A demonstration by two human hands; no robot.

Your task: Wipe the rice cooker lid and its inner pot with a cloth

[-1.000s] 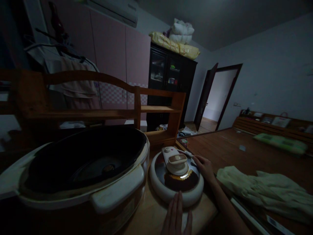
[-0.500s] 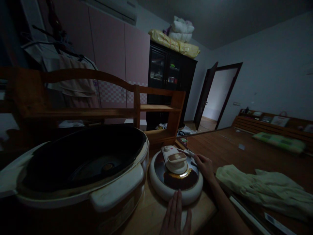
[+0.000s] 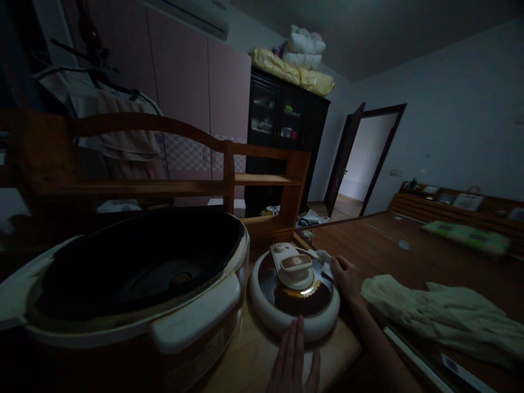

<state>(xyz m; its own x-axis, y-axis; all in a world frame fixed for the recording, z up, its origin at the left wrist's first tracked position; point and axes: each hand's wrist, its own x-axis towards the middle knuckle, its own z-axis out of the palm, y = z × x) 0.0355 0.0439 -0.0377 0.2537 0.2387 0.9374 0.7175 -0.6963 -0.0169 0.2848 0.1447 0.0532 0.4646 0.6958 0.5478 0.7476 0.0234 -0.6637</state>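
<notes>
A round lid with a white rim, dark shiny top and raised handle lies on the wooden surface. My left hand rests with fingers stretched out against the lid's near rim. At the far right edge of the lid, my right hand pinches a white cloth or tissue, which touches the rim. Left of the lid stands a big electric cooker, uncovered, with a black inside and a white side handle.
A wooden shelf frame rises behind the cooker and lid. To the right, a crumpled pale green cloth lies on a brown bed-like surface. Clothes hang at the left, before pink wardrobe doors.
My right hand has shifted slightly to the right along the lid's edge, and more of the white cloth shows. My left hand, the lid and the cooker stay where they were.
</notes>
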